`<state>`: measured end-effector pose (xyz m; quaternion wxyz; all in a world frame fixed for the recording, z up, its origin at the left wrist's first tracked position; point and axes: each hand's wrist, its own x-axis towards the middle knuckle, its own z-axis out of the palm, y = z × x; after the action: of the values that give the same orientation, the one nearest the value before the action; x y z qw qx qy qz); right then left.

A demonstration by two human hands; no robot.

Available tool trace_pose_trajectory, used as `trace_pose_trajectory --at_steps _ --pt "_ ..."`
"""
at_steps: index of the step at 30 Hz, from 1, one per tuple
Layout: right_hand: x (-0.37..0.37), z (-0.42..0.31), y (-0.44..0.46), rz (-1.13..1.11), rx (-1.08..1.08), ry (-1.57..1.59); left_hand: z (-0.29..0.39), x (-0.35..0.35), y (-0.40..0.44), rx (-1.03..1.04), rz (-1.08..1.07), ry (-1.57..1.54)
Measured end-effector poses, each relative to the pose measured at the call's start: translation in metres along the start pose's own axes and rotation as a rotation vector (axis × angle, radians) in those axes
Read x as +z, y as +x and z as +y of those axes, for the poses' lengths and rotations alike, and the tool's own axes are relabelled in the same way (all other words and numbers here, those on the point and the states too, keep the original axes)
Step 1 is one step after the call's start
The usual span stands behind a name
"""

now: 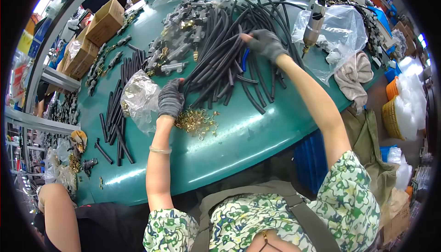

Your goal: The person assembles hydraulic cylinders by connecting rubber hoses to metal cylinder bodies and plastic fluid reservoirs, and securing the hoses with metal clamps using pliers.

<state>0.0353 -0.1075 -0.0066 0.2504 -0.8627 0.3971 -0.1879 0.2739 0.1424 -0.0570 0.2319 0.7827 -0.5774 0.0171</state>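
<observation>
a person in a patterned shirt works at a green worktop (248, 137), seen from above. both hands wear grey gloves with bare fingertips.

containers: a crumpled clear bag (139, 97) lies directly left of the left grip (178, 88); its contents cannot be made out clearly. a large clear bag (344, 29) is spread at the far right, beside a hanging power tool (313, 29) and a beige cloth (353, 75). two open cardboard boxes (106, 21) stand at the far left; the nearer one holds clear plastic. right of the worktop, a yellow basket (392, 119) stands beside white bags (413, 100). a blue container (310, 160) is located below the near right edge.

main item: a loose pile of black tubes (220, 59) occupies the middle of the worktop, between the two grips. the left grip is at the near left side of the pile, fingers curled; whether a tube is held cannot be told. the right grip (245, 38) is over the far right part of the pile, thumb and fingertips at the tubes; whether it is closed on one cannot be told. a blue piece (245, 59) lies among the tubes, just near of the right grip.

adjacent parts: small brass fittings (197, 122) are scattered just right of the left grip. grey connectors (177, 41) are heaped far left of the tubes. a second group of black tubes (115, 109) lies left of the crumpled bag.
</observation>
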Motion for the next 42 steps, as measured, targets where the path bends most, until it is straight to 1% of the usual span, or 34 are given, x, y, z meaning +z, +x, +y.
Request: trace_pose_trajectory --at_steps 1,2,4,5,6,7,9,10,11,13,16,17,19,20,22,25,26,27,29,30,32,35,36,37,39,40,42 --pt "0.018 0.003 0.019 -0.019 0.065 0.02 -0.001 0.004 0.001 0.001 -0.009 0.012" --pt "0.03 0.006 0.03 -0.003 0.079 0.026 -0.003 0.006 0.002 -0.003 -0.003 0.017" --pt "0.045 0.003 0.042 0.025 0.101 0.038 -0.001 0.0 -0.003 0.056 0.114 -0.021" --pt "0.047 0.005 0.046 -0.034 0.161 0.189 0.0 -0.004 -0.007 0.08 0.18 -0.04" --pt "0.044 0.01 0.047 -0.099 0.22 0.338 0.002 -0.009 -0.011 0.145 0.264 0.045" --pt "0.042 0.015 0.044 -0.171 0.286 0.485 0.009 -0.013 -0.019 0.135 0.3 -0.034" --pt "0.043 0.024 0.041 -0.103 0.246 0.623 0.033 -0.019 -0.036 0.112 0.371 -0.191" --pt "0.042 0.03 0.041 -0.096 0.264 0.772 0.051 -0.026 -0.044 -0.001 0.169 -0.399" --pt "0.037 0.014 0.03 0.051 0.314 0.92 0.068 -0.034 -0.051 -0.115 -0.033 -0.606" --pt "0.013 -0.001 0.009 0.021 0.335 0.919 0.095 -0.055 -0.059 -0.44 -0.455 -1.252" --pt "-0.005 -0.041 -0.056 0.161 0.069 1.044 0.092 -0.038 -0.052 -0.602 -0.396 -1.895" --pt "-0.011 -0.05 -0.074 0.201 0.04 1.046 0.091 -0.041 -0.044 -0.631 -0.361 -2.012" --pt "-0.017 -0.062 -0.106 0.286 -0.023 1.05 0.09 -0.026 -0.035 -0.473 -0.219 -2.195" --pt "-0.015 -0.066 -0.123 0.276 -0.02 1.015 0.098 -0.026 -0.034 -0.57 -0.106 -2.18" --pt "-0.011 -0.071 -0.151 0.258 -0.013 0.951 0.131 -0.05 -0.026 -0.761 0.117 -2.127" --pt "-0.006 -0.059 -0.167 0.2 0.138 1.048 0.119 -0.044 -0.028 -0.442 0.109 -2.398" --pt "-0.01 -0.043 -0.169 0.139 0.11 1.062 0.115 -0.047 -0.03 -0.43 0.066 -2.403" --pt "-0.013 -0.044 -0.172 0.113 0.128 1.067 0.108 -0.049 -0.032 -0.233 -0.016 -2.415" --pt "-0.015 -0.051 -0.178 0.066 0.167 1.082 0.105 -0.054 -0.039 -0.23 0.08 -2.261" --pt "-0.01 -0.057 -0.18 0.08 0.183 0.933 0.111 -0.06 -0.041 -0.217 0.13 -2.179" --pt "0.001 -0.071 -0.188 0.033 -0.002 0.81 0.125 -0.074 -0.047 -0.189 0.23 -2.014" --pt "0.007 -0.088 -0.196 -0.018 -0.291 0.56 0.136 -0.097 -0.063 -0.239 -0.09 -1.522" --pt "0.008 -0.093 -0.198 -0.03 -0.384 0.465 0.135 -0.092 -0.067 -0.015 -0.24 -1.387" --pt "0.011 -0.098 -0.2 0.029 -0.422 0.432 0.139 -0.088 -0.077 -0.025 -0.296 -1.311" --pt "0.014 -0.106 -0.2 0.147 -0.507 0.352 0.143 -0.074 -0.092 0.058 -0.492 -1.378" --pt "0.026 -0.101 -0.201 0.263 -0.627 0.273 0.143 -0.076 -0.095 0.046 -0.512 -1.32" --pt "0.026 -0.104 -0.202 0.14 -0.668 0.242 0.145 -0.084 -0.098 0.026 -0.554 -1.203"
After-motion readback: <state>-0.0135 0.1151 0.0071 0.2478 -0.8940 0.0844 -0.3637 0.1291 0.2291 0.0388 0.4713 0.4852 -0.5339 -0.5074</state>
